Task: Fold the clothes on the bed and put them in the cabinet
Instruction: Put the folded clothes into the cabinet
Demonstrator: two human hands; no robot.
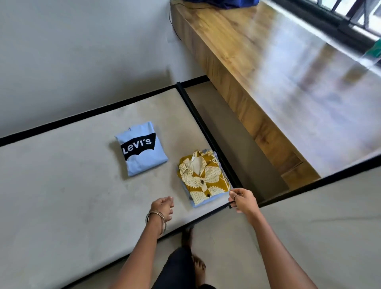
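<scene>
Two folded garments are lying on the bed [61, 185]: a light blue Levi's T-shirt [142, 148] mid-mattress, and a yellow patterned shirt [203, 177] stacked on a pale blue piece near the right edge. Left hand [164, 207] is hovering loosely curled, holding nothing. Right hand [243, 200] is hanging over the bed's black corner edge, fingers curled; can't tell whether gripping.

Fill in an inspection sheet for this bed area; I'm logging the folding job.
Surface: grey mattress, black edging.
Job's things: folded blue T-shirt lies flat; folded yellow shirt tops a small pile near the corner.
Clutter: blue cloth on the wooden bench.
Hands: left hand loosely curled, holding nothing; right hand hovers at the mattress corner, grip unclear.
Cables: thin black wire beside the bench.
Surroundings: white wall, window.
</scene>
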